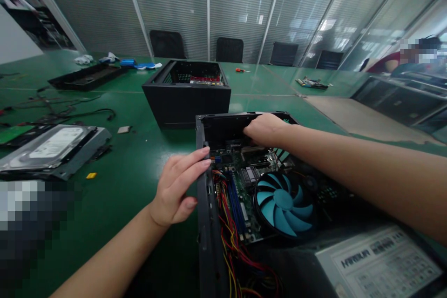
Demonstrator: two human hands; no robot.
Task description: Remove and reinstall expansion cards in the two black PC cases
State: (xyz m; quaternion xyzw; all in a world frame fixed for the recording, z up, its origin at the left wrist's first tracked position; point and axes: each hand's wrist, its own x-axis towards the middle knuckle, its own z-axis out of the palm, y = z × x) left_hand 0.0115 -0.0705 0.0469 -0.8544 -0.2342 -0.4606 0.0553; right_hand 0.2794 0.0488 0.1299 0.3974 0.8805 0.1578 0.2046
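An opened black computer case (204,214) lies in front of me. My left hand (178,186) rests its fingertips on the case's left edge, fingers stretched out and thumb apart. Deep inside the far end of the case is my right hand (265,129), its fingers curled down; their tips and anything in them are hidden. Below it sits the motherboard (246,205) with a blue-bladed cooling fan (283,202). Red and yellow cables (226,237) run along the left side. A labelled power supply (380,260) fills the near right corner.
Behind stands a second black case (188,104). Hard drive (56,146), cables (52,111) and a black panel (87,77) lie left. A screwdriver (241,70), circuit boards (312,83) and cardboard (366,114) lie beyond. Another person (401,60) sits at far right.
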